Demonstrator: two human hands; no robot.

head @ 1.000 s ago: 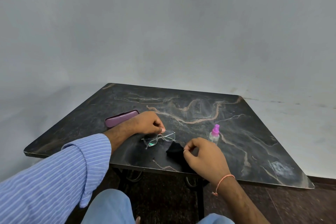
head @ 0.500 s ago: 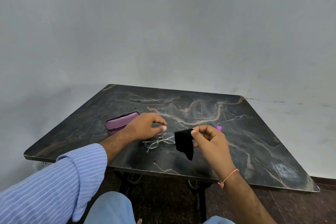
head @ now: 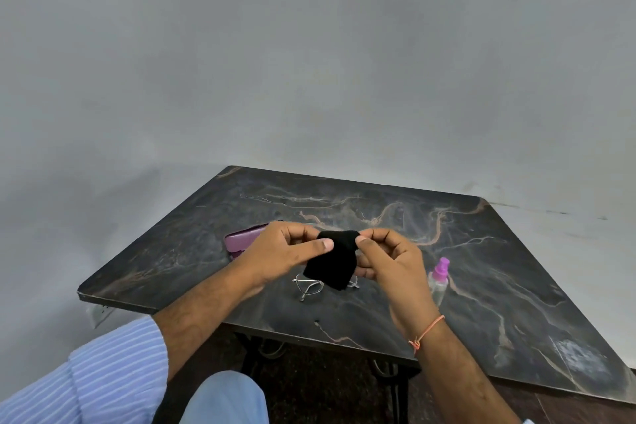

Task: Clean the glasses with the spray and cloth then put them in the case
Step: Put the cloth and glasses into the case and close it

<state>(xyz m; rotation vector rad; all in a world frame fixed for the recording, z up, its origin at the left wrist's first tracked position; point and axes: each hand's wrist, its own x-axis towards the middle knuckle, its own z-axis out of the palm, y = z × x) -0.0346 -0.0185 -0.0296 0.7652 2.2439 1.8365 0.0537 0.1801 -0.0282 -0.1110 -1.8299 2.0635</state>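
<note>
Both of my hands hold a small black cloth (head: 333, 260) up above the table. My left hand (head: 282, 253) pinches its upper left corner and my right hand (head: 385, 260) pinches its upper right corner, so the cloth hangs between them. Directly beneath the cloth, the thin metal-framed glasses (head: 309, 287) lie on the table, partly hidden. A closed purple case (head: 242, 238) lies behind my left hand, its right end covered by that hand. The clear spray bottle (head: 437, 280) with a pink top stands to the right of my right hand.
The dark marble-patterned table (head: 378, 210) has its near edge just above my knees, with black metal legs below. A bare grey wall runs behind it. My blue striped sleeve (head: 103, 375) fills the lower left.
My right hand lifted the cloth off the table. My left hand let go of the glasses and rose to take the cloth's other corner. The glasses stay on the table.
</note>
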